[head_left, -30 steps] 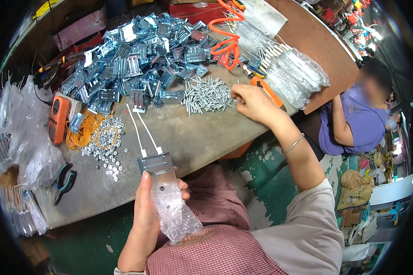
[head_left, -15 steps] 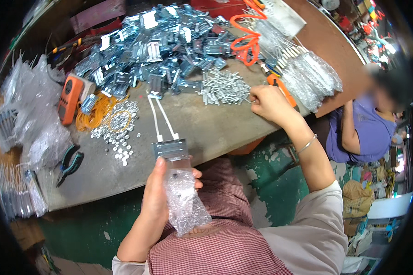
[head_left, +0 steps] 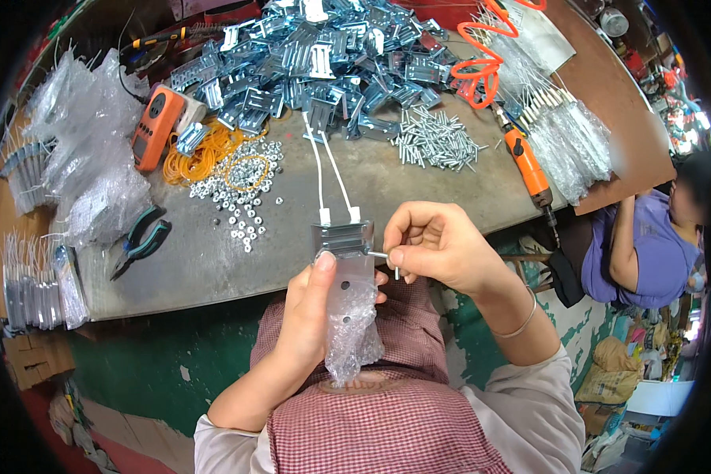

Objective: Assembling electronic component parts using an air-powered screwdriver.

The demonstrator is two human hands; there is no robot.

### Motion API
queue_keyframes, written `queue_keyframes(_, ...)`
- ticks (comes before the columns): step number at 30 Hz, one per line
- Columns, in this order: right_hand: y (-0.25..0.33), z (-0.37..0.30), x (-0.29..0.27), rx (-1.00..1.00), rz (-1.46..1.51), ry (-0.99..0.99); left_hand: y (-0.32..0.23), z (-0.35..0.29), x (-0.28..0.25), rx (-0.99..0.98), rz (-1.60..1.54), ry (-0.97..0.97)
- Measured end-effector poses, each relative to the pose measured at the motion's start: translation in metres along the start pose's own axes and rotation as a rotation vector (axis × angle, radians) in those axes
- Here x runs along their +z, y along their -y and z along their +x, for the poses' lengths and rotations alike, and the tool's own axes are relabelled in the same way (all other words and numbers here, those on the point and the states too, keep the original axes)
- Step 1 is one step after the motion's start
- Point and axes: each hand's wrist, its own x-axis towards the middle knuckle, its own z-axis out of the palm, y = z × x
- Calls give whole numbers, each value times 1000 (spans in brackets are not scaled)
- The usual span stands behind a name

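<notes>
My left hand (head_left: 304,312) grips a flat grey plate-like part (head_left: 354,278), thumb on top and fingertips showing at its far side. Across its top lies a ribbed metal bracket (head_left: 342,238). Two white wires (head_left: 320,178) with white end pieces run up from there, and bubble wrap (head_left: 351,341) covers the lower end. Fingers pinched, my right hand (head_left: 442,249) holds small metal screws (head_left: 379,254); one points at the bracket's right edge, though whether it is inserted I cannot tell. Beyond are a heap of screws (head_left: 438,141) and scattered nuts (head_left: 249,178).
A large pile of metal brackets (head_left: 292,67) covers the table's back. Pliers (head_left: 142,241), orange rubber bands (head_left: 183,164), an orange device (head_left: 156,130) and plastic-wrapped parts (head_left: 87,174) lie left. An orange power screwdriver (head_left: 527,164) with coiled hose (head_left: 474,63) lies right; a person in purple (head_left: 640,241) sits beyond.
My right hand has come from the screw heap to the bracket's right edge, bringing screws. The plate in my left hand appears farther right and slightly higher as the whole view has shifted.
</notes>
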Motion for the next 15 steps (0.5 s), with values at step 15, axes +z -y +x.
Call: queue_keyframes(15, -7, 1, 13, -80, -281, -121, 2, 3, -2, -16, 85, 29)
